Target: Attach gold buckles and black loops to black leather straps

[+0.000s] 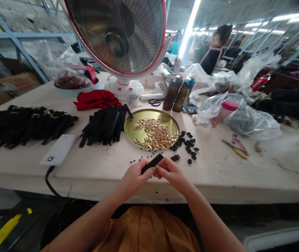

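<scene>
My left hand [138, 172] is closed on a short black strap [152, 163], held slanting above the table's front edge. Pressed against it, my right hand [169, 170] pinches a small gold metal piece [157, 167] at the strap's near side; the fingers hide most of this piece. Just beyond both hands stands a round gold tray [131, 130] with a heap of small gold buckles [161, 135]. Black round pieces [190, 143] lie right of the tray, and tiny black bits [151, 153] are scattered in front of it. Loose black straps [104, 124] are piled to its left.
Black straps with gold buckles [20, 122] lie at the far left, near a white power bank [59, 149] with a cable. A large fan heater [116, 42], two bottles [177, 93] and red cloth [96, 99] stand behind. Yellow-handled pliers [237, 150] and plastic bags [244, 115] are right.
</scene>
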Demonstrator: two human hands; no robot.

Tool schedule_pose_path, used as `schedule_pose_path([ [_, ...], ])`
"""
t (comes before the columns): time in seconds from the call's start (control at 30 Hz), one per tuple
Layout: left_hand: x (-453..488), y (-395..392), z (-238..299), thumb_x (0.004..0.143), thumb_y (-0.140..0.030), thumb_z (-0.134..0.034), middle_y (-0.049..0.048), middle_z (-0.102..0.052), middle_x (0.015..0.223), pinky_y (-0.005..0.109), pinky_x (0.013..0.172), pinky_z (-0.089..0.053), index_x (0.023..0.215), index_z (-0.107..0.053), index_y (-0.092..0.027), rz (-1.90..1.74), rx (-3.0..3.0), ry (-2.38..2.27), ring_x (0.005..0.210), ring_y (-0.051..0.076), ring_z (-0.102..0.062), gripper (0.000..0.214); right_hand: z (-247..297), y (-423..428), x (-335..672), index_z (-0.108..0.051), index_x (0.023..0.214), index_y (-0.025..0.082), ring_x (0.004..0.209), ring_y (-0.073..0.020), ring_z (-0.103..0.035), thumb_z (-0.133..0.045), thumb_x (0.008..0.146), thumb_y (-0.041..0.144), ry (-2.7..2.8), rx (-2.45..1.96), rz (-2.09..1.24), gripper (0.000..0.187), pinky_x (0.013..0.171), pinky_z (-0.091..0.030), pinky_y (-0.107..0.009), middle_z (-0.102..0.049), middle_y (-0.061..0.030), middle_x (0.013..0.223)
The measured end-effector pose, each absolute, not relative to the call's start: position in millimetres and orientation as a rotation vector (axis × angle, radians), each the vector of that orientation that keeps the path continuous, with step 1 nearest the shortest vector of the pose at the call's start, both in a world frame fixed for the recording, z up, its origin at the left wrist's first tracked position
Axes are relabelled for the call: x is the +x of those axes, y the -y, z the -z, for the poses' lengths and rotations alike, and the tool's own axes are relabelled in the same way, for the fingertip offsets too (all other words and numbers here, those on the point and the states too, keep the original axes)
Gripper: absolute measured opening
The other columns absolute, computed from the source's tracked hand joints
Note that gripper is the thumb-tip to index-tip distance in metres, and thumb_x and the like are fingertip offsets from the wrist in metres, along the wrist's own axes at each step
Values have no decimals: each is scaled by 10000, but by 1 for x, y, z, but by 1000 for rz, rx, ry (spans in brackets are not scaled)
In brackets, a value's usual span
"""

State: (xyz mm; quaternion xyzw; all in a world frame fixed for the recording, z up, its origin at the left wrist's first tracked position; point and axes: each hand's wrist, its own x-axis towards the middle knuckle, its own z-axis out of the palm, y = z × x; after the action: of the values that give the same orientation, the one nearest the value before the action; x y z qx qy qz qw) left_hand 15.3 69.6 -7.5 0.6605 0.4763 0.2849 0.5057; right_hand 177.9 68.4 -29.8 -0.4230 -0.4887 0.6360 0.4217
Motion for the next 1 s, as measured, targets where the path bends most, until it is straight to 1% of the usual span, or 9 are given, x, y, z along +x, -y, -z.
schedule_pose_path([
  [0.1,16,-73,14,751,-320,-476,-12,-572,649,200,517,-342,752,-565,-147,-556,1637,-1144,584,110,-481,194,35,-61,175,-514,789,186,522,-85,-489,-613,707,345,1166,-1066,-1673,205,494,-389,-225,-538,42,616],
  [0.17,18,-73,20,742,-303,-465,-23,-543,616,199,502,-329,734,-553,-145,-531,1634,-1177,566,107,-467,181,37,-55,173,-521,858,195,568,-91,-504,-615,703,320,1125,-1017,-1749,221,526,-404,-230,-538,37,663],
  [0.27,20,-73,26,731,-309,-457,-47,-478,544,192,463,-302,727,-532,-148,-514,1583,-1248,503,93,-423,178,42,-45,167,-497,998,227,667,-102,-522,-645,663,239,1080,-951,-1761,367,589,-411,-231,-551,24,782],
  [0.33,22,-72,28,721,-312,-462,-63,-438,503,186,436,-286,728,-517,-150,-496,1531,-1273,459,81,-391,171,49,-41,163,-479,1037,238,677,-109,-517,-649,648,211,1082,-982,-1652,425,576,-398,-226,-553,18,810],
  [0.47,23,-68,28,722,-353,-470,-79,-394,483,172,390,-270,734,-479,-154,-504,1366,-1226,406,62,-346,199,65,-37,160,-521,974,228,623,-111,-494,-622,692,231,1135,-1149,-1361,299,566,-386,-238,-548,26,720],
  [0.6,21,-64,30,729,-367,-473,-69,-415,507,160,376,-281,727,-461,-156,-491,1314,-1169,411,55,-357,211,69,-36,165,-567,849,215,690,-125,-531,-636,694,281,1040,-1176,-1374,182,649,-412,-267,-594,8,765],
  [0.7,21,-61,32,737,-361,-467,-62,-434,527,161,375,-291,734,-456,-159,-478,1335,-1178,416,57,-370,203,67,-33,166,-576,807,208,653,-112,-529,-671,660,291,945,-1144,-1447,194,633,-413,-260,-588,22,717],
  [0.9,22,-60,29,755,-347,-446,-53,-450,553,188,437,-309,700,-463,-169,-480,1525,-1255,475,80,-405,187,59,-23,162,-542,948,218,613,-104,-543,-660,675,324,804,-1070,-1626,316,613,-430,-270,-613,12,745],
  [1.0,21,-59,27,746,-311,-463,-43,-469,579,198,484,-304,659,-471,-168,-491,1713,-1294,546,96,-425,168,61,-20,161,-546,944,222,588,-97,-532,-684,650,312,790,-1059,-1643,337,596,-427,-259,-590,35,678],
])
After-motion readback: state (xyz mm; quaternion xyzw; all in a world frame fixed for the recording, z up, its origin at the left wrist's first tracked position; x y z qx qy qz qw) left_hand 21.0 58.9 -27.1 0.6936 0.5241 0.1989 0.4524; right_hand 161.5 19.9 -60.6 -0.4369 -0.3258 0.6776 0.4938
